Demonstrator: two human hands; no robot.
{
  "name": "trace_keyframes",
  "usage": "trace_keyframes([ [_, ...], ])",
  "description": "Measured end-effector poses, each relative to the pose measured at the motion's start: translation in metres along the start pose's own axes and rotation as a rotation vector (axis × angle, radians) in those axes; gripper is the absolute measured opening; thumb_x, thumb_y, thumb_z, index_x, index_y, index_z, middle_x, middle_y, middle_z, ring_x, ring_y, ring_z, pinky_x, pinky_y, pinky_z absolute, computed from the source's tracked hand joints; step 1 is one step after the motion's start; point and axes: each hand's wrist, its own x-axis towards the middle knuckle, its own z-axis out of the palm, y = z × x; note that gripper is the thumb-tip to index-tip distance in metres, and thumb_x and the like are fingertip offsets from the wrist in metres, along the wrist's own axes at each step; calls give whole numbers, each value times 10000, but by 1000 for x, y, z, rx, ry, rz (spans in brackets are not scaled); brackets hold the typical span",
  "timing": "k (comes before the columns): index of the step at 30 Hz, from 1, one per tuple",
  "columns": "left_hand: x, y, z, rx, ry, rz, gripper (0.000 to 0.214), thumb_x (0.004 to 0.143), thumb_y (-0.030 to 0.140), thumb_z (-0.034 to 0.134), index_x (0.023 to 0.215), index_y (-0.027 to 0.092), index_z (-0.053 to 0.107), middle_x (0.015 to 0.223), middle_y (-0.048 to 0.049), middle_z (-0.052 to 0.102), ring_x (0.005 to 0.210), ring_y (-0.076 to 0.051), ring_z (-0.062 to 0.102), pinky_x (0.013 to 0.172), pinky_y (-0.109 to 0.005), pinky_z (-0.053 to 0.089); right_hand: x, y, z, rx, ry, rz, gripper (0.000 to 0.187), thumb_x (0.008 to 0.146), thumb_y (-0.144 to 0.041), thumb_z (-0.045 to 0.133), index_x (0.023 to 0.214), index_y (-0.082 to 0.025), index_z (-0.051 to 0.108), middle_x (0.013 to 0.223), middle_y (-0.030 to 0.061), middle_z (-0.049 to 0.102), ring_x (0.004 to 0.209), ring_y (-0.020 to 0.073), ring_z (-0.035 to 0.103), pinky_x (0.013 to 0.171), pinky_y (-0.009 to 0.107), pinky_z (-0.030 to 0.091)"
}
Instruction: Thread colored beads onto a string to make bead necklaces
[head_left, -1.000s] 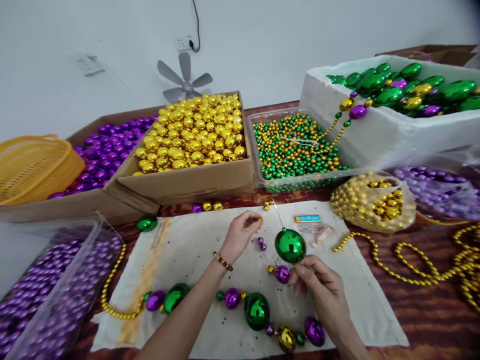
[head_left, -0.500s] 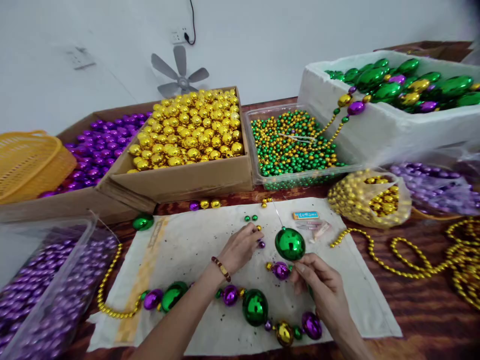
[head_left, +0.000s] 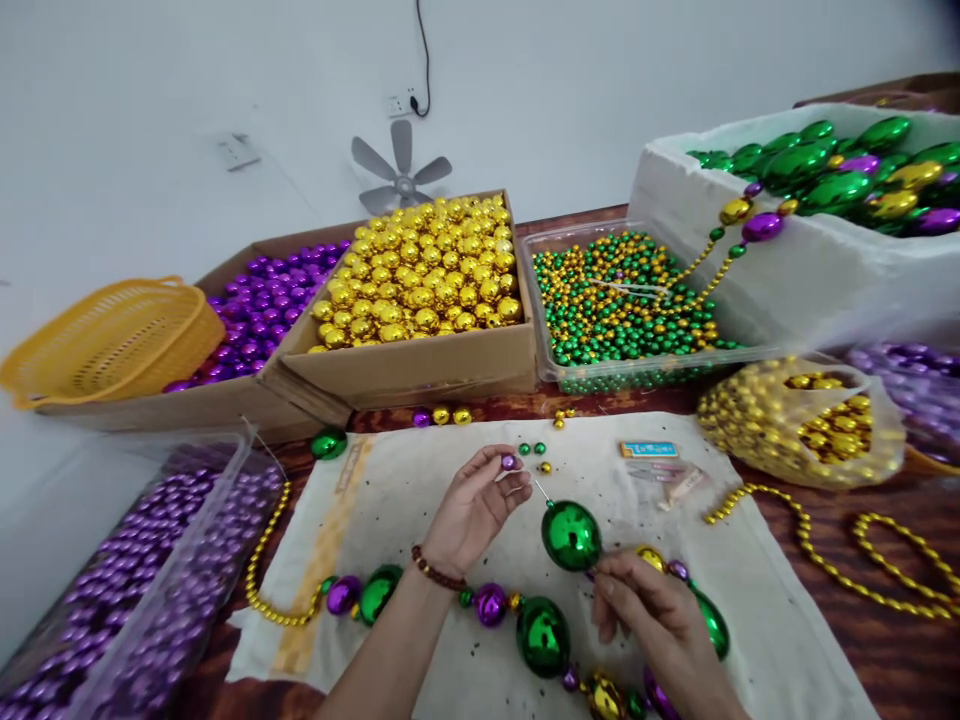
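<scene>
My left hand (head_left: 480, 500) is raised over the cloth, pinching a small purple bead (head_left: 509, 462) at the fingertips. Just to its right, my right hand (head_left: 649, 605) grips the lower end of a large green bead (head_left: 571, 535). A thin needle (head_left: 543, 490) sticks up from that bead's top, its tip close to my left fingers and apart from the purple bead. Below both hands lies a bead strand (head_left: 543, 636) of green, purple and gold, partly covered by my left forearm and right hand. Two small green beads (head_left: 532, 449) and a gold bead (head_left: 545, 467) rest beyond my left fingers.
A white cloth (head_left: 420, 470) covers the table's middle. Behind it stand a carton of gold beads (head_left: 420, 365), a clear tub (head_left: 637, 370) of small beads and a white foam box (head_left: 757, 260). A bag of gold beads (head_left: 757, 420) sits right, a purple-bead container (head_left: 150, 580) left.
My left hand has lifted from the cloth, taking up the small purple bead and turning its palm upward. The green bead with its needle now tilts toward my left hand. The view has shifted left.
</scene>
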Motion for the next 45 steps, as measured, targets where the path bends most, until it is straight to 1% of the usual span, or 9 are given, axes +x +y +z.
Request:
trace_keyframes([
  [6, -10, 4, 0, -137, 49, -3, 203, 910, 232, 536, 1074, 149, 621, 916, -43, 638, 851, -147, 630, 911, -376, 489, -2, -6, 1, -142, -86, -25, 253, 948, -361, 451, 849, -191, 609, 615, 6, 620, 539, 139, 578, 543, 230, 448],
  [16, -14, 8, 0, -86, 64, 58, 181, 917, 264, 528, 1016, 155, 632, 873, -29, 616, 808, -137, 614, 870, -392, 514, -3, -10, 8, -143, -75, -21, 253, 939, -356, 464, 826, -179, 604, 593, -3, 603, 512, 127, 562, 533, 225, 444],
  [19, -15, 11, 1, 37, 64, 92, 181, 910, 278, 540, 1003, 162, 643, 853, -24, 607, 773, -133, 603, 847, -397, 516, 0, -10, 7, -164, -107, -21, 246, 950, -345, 443, 844, -180, 592, 605, -5, 601, 529, 130, 569, 552, 231, 449],
  [21, -18, 12, 3, 197, 69, 110, 183, 895, 278, 564, 1005, 162, 653, 848, -34, 617, 785, -146, 607, 838, -381, 508, 4, -10, 7, -180, -110, -28, 234, 955, -337, 432, 848, -184, 573, 623, -5, 605, 556, 135, 578, 569, 234, 451],
  [26, -30, 17, 8, 533, 130, 174, 234, 876, 284, 587, 1065, 172, 668, 989, -78, 647, 898, -174, 592, 853, -321, 466, 16, -6, 12, -223, -98, 2, 228, 963, -314, 414, 835, -188, 554, 723, 0, 636, 571, 124, 591, 599, 237, 451],
  [33, -42, 22, 12, 698, 231, 317, 159, 847, 266, 610, 903, 167, 721, 822, -44, 644, 697, -126, 534, 626, -236, 425, 26, -6, 23, -319, -161, 49, 201, 938, -227, 401, 868, -177, 583, 841, 11, 693, 562, 117, 639, 593, 231, 448],
  [39, -52, 22, 20, 735, 276, 418, 150, 839, 244, 617, 911, 164, 722, 825, -62, 672, 676, -151, 594, 606, -255, 459, 33, -10, 14, -610, -166, 43, 245, 936, -249, 407, 916, -185, 643, 550, -16, 630, 501, 146, 620, 535, 231, 414],
  [42, -60, 25, 27, 809, 260, 456, 152, 855, 221, 596, 936, 179, 717, 830, -51, 654, 686, -151, 597, 634, -259, 471, 38, -25, 12, -719, -126, -52, 246, 942, -252, 410, 893, -193, 644, 735, 15, 679, 543, 136, 630, 570, 238, 430],
  [45, -68, 29, 37, 855, 220, 478, 155, 862, 193, 582, 940, 193, 716, 838, -49, 642, 703, -155, 596, 659, -267, 472, 46, -42, 21, -699, -169, -193, 208, 940, -247, 460, 1079, -224, 613, 1017, 34, 677, 638, 127, 641, 636, 236, 453],
])
